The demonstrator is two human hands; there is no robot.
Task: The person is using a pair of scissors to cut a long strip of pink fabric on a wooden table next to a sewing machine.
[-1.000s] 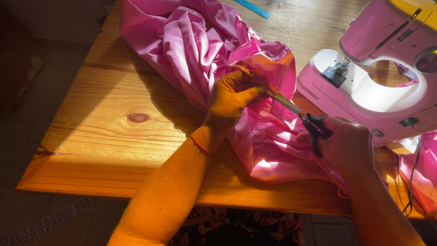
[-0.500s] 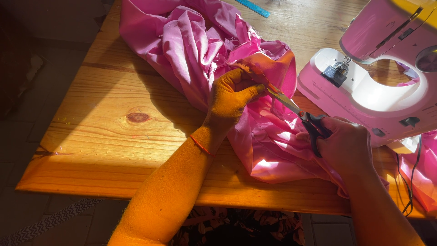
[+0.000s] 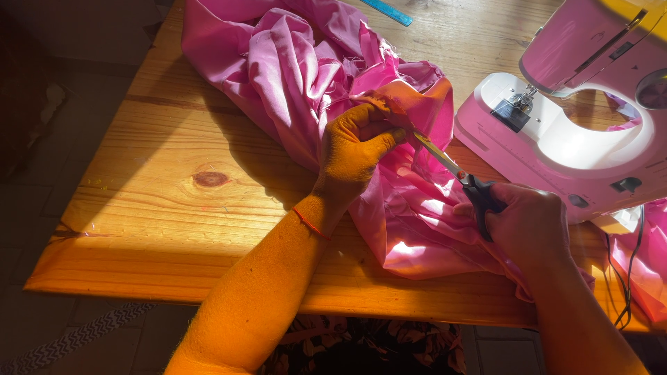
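Observation:
A heap of pink fabric (image 3: 278, 62) lies across the wooden table (image 3: 174, 208). My left hand (image 3: 354, 149) pinches a fold of this fabric near the table's middle, thumb and fingers closed on it. My right hand (image 3: 524, 222) grips the dark handles of a pair of scissors (image 3: 451, 170). The blades point up and left, their tips at the fabric just beside my left fingers. A thin red thread circles my left wrist.
A pink and white sewing machine (image 3: 577, 132) stands at the right of the table, with its black cord (image 3: 629, 278) hanging off the front edge. A blue ruler (image 3: 389, 10) lies at the far side. More pink fabric (image 3: 649, 271) hangs at the right edge.
My left hand has shifted its grip slightly on the fold. The scissors' blades have stayed at the fabric beside my fingers, moving only a little.

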